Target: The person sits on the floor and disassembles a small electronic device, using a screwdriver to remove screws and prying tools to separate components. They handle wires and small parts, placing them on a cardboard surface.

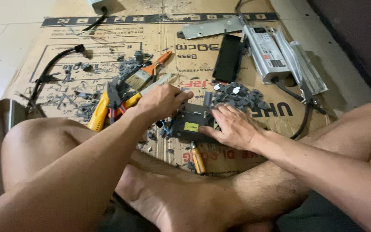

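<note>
Brown cardboard [254,141] covers the floor, and I see all the work happens on it, in front of the crossed bare legs. At the middle lies a small black box [192,124] with a yellow label on its near side and thin blue wires at its left end.

My left hand [162,101] rests on the top left part of the black box. Its fingers are curled down over it, half closed, but I cannot tell if they really grip something. My right hand [232,126] lies on the right end of the box, the palm down and the fingers spread and nearly flat; it presses more than it holds.

Just behind the right hand is a pile of small grey pieces [239,96]. More grey scraps [127,68] are spread over the left part of the cardboard. Left of the box, near my left wrist, lie yellow-handled pliers [104,107], and a little farther a paintbrush [147,73] with an orange handle. A screwdriver [198,159] with a yellow handle lies just in front of the box, close to my leg.

Farther away I see a flat black plate [228,58], a long silver metal unit [266,51] with a black cable [299,107], and a grey metal bracket [211,28].
</note>
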